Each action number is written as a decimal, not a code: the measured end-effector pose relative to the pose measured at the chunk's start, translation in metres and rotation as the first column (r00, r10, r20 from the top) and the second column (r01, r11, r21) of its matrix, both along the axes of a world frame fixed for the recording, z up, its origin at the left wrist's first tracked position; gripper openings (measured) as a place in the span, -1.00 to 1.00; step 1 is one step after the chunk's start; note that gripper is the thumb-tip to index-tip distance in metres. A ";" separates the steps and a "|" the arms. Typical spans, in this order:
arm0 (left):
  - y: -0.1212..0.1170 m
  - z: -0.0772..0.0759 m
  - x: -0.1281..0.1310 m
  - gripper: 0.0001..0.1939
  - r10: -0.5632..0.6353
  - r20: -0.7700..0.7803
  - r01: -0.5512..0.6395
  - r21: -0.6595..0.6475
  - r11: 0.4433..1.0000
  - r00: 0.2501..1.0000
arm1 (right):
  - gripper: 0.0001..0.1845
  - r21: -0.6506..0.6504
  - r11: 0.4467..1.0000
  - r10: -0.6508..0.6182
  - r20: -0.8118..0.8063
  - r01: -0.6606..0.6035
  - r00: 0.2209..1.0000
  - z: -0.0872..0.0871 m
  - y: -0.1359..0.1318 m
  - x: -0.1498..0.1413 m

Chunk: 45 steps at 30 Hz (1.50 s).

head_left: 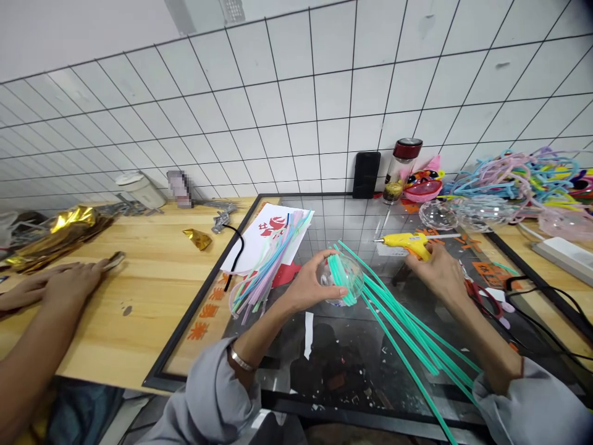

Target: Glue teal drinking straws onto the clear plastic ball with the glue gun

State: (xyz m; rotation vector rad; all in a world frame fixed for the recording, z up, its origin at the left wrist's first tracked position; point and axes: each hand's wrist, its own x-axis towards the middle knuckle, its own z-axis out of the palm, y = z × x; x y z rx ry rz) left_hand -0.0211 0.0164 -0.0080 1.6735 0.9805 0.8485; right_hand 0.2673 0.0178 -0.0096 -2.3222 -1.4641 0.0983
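My left hand (310,284) grips a clear plastic ball (356,279), with thumb and fingers on either side. A row of short green pipe cleaners (341,278) lies against the ball between my fingers. Whether they are all glued to it I cannot tell. In my right hand (440,272) is a yellow hot glue gun (402,240), its nozzle pointing left, a glue stick jutting from its rear. Long green pipe cleaners (417,340) fan across the dark glass mat (343,364) from beside the ball toward my right sleeve.
White paper (245,247) and pastel pipe cleaners (266,272) lie left of my hands. At the back stand a phone (366,175) and a tea bottle (401,173). Right are tangled pipe cleaners (514,176), red scissors (484,300) and black cables (542,309). Another person's hands (69,281) rest far left.
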 end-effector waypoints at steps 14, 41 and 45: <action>0.002 0.004 -0.002 -0.20 -0.039 0.033 0.042 -0.068 0.997 0.999 | -0.71 0.590 0.652 0.412 0.251 -0.476 0.876 0.007 -0.040 -0.038; -0.001 0.011 -0.002 -0.21 -0.064 0.023 0.066 -0.079 0.995 0.998 | -0.71 0.539 0.687 0.449 0.214 -0.488 0.868 0.009 -0.043 -0.040; -0.002 0.012 -0.002 -0.20 -0.063 0.034 0.066 -0.093 0.993 0.997 | -0.72 0.550 0.662 0.453 0.247 -0.509 0.857 0.010 -0.043 -0.040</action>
